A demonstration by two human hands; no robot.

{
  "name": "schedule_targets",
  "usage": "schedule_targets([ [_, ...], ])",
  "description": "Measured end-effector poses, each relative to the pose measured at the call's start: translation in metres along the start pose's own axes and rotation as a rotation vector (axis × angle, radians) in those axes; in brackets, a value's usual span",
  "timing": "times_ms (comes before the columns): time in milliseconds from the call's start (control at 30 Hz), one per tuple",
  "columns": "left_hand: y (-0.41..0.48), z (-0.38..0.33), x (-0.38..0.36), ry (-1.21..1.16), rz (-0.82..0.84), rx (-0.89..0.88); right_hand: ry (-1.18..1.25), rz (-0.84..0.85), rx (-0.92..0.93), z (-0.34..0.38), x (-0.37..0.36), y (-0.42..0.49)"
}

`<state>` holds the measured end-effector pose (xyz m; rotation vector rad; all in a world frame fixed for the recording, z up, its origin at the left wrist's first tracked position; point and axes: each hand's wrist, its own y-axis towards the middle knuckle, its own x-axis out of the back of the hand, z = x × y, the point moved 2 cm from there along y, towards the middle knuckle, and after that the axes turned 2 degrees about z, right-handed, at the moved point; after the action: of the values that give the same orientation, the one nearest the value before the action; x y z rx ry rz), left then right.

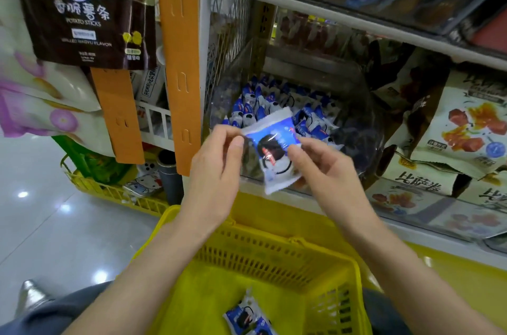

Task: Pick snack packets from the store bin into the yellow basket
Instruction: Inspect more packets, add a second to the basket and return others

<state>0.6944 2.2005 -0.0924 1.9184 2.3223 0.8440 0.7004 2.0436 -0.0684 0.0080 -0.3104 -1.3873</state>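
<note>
The left hand (216,170) is pinching the left edge of a packet (270,151) between thumb and fingers. The packet is hanging slightly tilted between both grips. The right hand (326,167) is pinching the packet's right edge. Just behind the grip, the bin (367,129) is holding a heap of bin packets (274,104). Directly below the grip, the basket (274,260) is standing open, with basket packets (247,318) lying on its floor.

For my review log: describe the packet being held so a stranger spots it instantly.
Find the yellow basket at the bottom; above its far rim stands the clear bin. In front of it, the left hand and right hand pinch one blue-and-white packet, the only one in the air.
</note>
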Motion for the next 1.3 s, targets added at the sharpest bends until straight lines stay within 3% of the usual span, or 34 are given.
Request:
schedule_targets([
  [133, 0.03, 0.0, 0.004, 0.441, 0.129, -0.226, -0.153, -0.291, 0.088, 0.012, 0.029, 0.053],
  [300, 0.042, 0.015, -0.006, 0.76, 0.279, -0.238, -0.557, -0.434, -0.014, -0.012, 0.044, 0.135],
  [567, 0.042, 0.024, -0.008, 0.744, 0.257, -0.282, -0.915, -0.093, -0.206, -0.049, 0.05, 0.175],
  [767, 0.042, 0.026, -0.008, 0.713, 0.237, -0.308, -1.097, -0.008, -0.281, -0.049, 0.046, 0.185],
  [833, 0.042, 0.027, -0.008, 0.715, 0.222, -0.322, -1.056, 0.028, -0.311, -0.051, 0.039, 0.191],
  [1167, 0.042, 0.028, -0.011, 0.712, 0.161, -0.358, -0.822, 0.017, -0.349, -0.052, 0.038, 0.196],
  [1300, 0.043, 0.028, -0.011, 0.69, 0.147, -0.357, -0.979, -0.083, -0.329, -0.044, 0.058, 0.201],
])
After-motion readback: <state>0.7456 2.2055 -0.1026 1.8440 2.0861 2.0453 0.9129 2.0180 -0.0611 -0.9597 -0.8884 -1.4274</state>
